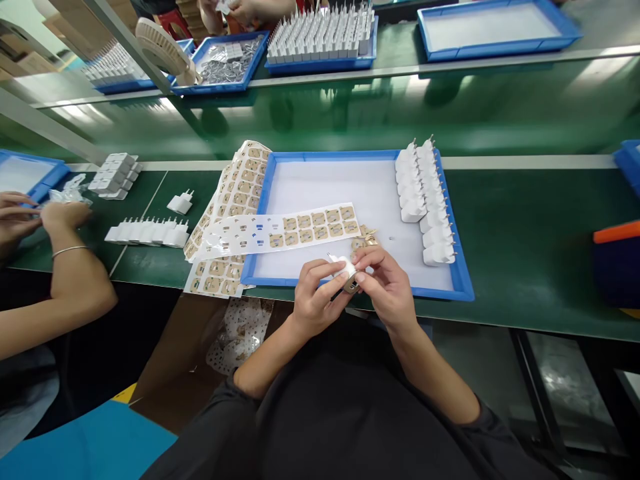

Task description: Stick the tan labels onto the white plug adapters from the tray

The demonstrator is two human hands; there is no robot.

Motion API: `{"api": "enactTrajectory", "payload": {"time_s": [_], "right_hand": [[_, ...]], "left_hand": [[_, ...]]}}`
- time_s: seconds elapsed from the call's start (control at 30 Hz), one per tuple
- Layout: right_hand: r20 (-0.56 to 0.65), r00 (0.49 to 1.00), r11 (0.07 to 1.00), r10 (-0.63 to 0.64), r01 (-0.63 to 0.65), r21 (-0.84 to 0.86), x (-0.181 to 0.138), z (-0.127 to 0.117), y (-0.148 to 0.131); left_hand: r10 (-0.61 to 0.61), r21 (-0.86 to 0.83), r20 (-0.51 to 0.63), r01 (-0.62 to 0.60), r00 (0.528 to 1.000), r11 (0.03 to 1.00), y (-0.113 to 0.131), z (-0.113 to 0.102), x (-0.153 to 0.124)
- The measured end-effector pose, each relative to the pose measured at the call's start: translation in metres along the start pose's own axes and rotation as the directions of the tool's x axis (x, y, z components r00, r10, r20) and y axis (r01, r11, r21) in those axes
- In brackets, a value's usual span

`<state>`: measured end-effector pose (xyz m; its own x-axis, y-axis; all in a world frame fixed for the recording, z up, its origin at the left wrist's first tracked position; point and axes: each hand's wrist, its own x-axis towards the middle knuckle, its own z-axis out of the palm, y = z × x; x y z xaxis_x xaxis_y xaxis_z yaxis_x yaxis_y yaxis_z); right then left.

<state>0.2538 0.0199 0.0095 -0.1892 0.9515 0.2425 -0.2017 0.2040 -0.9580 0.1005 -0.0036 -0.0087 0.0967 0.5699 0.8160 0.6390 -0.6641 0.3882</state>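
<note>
Left hand (315, 300): fingers pinch the charger (344, 270) by its white body.
Right hand (385, 287): fingertips pinch its near end.
Charger: above the blue tray's (360, 157) front rim, long axis slanting tray-to-person.
Sticker sheet (280, 230): inside the tray, left hand nearer.

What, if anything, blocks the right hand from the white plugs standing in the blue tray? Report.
Likely yes: only bare blue tray lies between the right hand and the white plugs. It does share a held plug with the left hand, though.
</note>
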Motion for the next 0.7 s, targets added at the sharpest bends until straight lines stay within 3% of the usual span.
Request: {"api": "enactTrajectory", "payload": {"time_s": [0.7], "right_hand": [[0.004, 0.997, 0.994, 0.077, -0.077, 0.076, -0.0001, -0.0023, 0.0092]], "left_hand": [[0.027, 0.027, 0.009, -0.027, 1.0, 0.999, -0.0011, 0.0004, 0.0]]}}
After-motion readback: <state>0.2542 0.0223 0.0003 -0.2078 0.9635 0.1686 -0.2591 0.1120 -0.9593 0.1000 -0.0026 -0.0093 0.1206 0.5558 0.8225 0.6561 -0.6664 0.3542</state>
